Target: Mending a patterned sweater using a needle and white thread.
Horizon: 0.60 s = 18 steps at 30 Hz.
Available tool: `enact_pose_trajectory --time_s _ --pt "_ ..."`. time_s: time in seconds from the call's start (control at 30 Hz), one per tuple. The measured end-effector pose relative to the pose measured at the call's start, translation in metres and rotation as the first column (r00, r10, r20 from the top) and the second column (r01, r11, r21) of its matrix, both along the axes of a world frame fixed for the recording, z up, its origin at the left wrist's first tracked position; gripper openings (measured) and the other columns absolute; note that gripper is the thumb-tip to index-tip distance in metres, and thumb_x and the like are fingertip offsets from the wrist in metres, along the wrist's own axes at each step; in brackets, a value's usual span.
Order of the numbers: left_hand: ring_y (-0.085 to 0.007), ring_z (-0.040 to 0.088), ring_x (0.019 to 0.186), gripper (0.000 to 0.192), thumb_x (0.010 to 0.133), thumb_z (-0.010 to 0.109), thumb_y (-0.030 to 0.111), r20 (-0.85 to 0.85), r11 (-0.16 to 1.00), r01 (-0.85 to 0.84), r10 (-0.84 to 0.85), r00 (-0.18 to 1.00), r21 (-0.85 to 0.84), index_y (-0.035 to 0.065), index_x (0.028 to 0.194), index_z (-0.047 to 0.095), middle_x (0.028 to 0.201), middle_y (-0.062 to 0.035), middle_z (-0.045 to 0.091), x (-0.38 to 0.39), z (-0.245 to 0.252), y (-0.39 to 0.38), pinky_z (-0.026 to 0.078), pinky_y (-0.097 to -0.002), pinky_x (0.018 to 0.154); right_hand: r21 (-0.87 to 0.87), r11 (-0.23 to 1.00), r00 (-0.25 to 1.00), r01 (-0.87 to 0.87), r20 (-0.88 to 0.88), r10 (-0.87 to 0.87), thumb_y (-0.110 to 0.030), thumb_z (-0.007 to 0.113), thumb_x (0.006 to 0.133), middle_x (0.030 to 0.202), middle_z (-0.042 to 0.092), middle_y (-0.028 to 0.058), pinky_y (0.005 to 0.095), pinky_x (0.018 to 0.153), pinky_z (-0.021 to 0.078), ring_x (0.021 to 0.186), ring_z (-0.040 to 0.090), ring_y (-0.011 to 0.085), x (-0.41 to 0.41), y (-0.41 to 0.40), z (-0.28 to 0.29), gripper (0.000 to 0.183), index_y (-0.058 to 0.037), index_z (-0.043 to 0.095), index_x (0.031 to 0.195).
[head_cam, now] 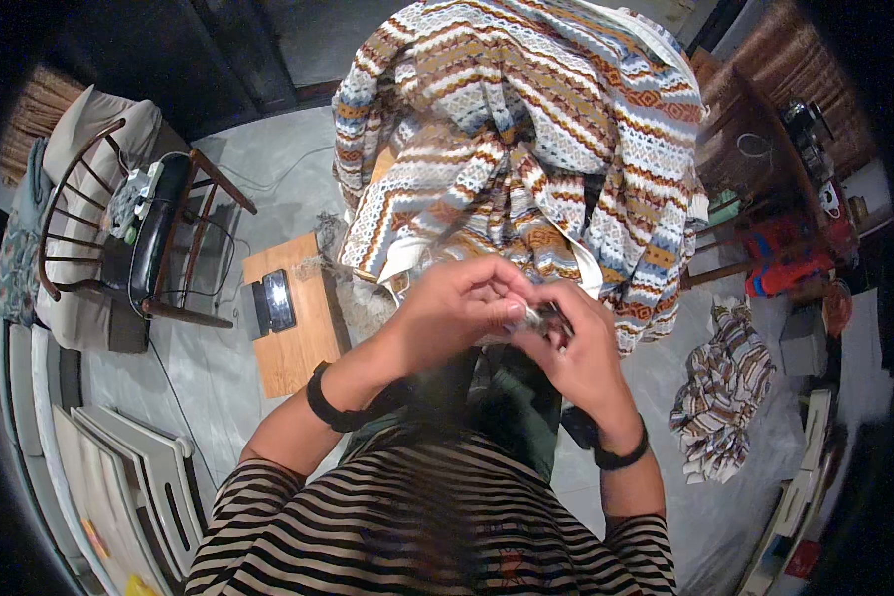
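Note:
My left hand (pixel 465 302) and my right hand (pixel 581 346) meet in front of my body. Between their fingertips is a small whitish thing (pixel 534 322), blurred and partly hidden, so its kind is unclear. The left thumb and forefinger pinch it, while the right fingers curl around its other side. Just beyond the hands hangs a large patterned cloth (pixel 559 89) in white, brown, rust and blue-grey bands. It lies in folds over something wooden, mostly covered. White edging (pixel 587 272) borders an opening in its near part.
Left of the cloth, a phone (pixel 276 299) rests on a low wooden stool or box (pixel 287 365). A wooden armchair (pixel 167 231) with cables stands further left. Folded pale panels (pixel 130 477) lean at lower left. On the right floor lies a crumpled striped cloth (pixel 724 387).

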<state>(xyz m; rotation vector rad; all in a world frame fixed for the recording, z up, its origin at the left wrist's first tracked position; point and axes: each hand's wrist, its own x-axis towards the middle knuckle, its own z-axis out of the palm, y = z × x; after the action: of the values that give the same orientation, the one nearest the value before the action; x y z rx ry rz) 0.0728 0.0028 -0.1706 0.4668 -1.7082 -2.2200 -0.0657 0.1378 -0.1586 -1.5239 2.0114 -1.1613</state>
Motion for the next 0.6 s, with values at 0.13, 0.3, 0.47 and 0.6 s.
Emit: enact_pose_trajectory --time_s 0.13,0.3,0.47,0.6 --pt "-0.0037 0.056 0.083 0.017 0.085 0.068 0.007 -0.115 0.994 -0.048 0.059 0.992 0.100 0.0039 0.099 0.059 0.091 0.0016 0.061 0.003 -0.023 -0.008 0.046 -0.0192 0.073 -0.014 0.999 0.983 -0.041 0.176 0.043 -0.002 0.069 0.077 0.069 0.054 0.0041 0.0239 0.054 0.0369 0.057 0.045 0.0099 -0.002 -0.003 -0.019 0.015 -0.0007 0.057 0.087" --pt "-0.0063 0.059 0.085 0.020 0.083 0.069 0.006 -0.014 0.966 -0.047 0.045 0.999 -0.255 0.0044 0.101 0.060 0.094 -0.0020 0.063 0.002 -0.011 -0.001 0.048 -0.0220 0.075 0.020 0.996 0.888 -0.084 0.456 0.066 -0.007 0.066 0.083 0.069 0.051 0.0040 0.0225 0.055 0.0355 0.059 0.045 0.0080 -0.008 -0.003 -0.018 0.014 0.0006 0.056 0.088" --pt "-0.0093 0.062 0.086 0.018 0.083 0.067 0.003 -0.116 0.989 -0.044 0.061 0.991 0.144 0.0054 0.099 0.059 0.095 -0.0037 0.064 -0.001 -0.028 -0.009 0.050 -0.0244 0.076 -0.029 0.985 0.976 -0.168 -0.146 0.162 -0.009 0.062 0.083 0.093 0.053 0.0169 0.0372 0.068 0.0446 0.080 0.056 0.0321 -0.010 0.003 0.006 0.027 0.0006 0.049 0.105" --pt "-0.0109 0.063 0.086 0.015 0.084 0.065 0.003 -0.136 0.927 0.037 0.016 0.991 0.374 0.0064 0.096 0.056 0.094 -0.0040 0.065 -0.004 -0.027 -0.005 0.051 -0.0249 0.076 -0.003 0.987 0.970 -0.160 -0.188 0.157 -0.010 0.059 0.083 0.094 0.051 0.0206 0.0455 0.073 0.0430 0.088 0.053 0.0406 -0.007 0.003 0.006 0.026 0.0011 0.048 0.104"
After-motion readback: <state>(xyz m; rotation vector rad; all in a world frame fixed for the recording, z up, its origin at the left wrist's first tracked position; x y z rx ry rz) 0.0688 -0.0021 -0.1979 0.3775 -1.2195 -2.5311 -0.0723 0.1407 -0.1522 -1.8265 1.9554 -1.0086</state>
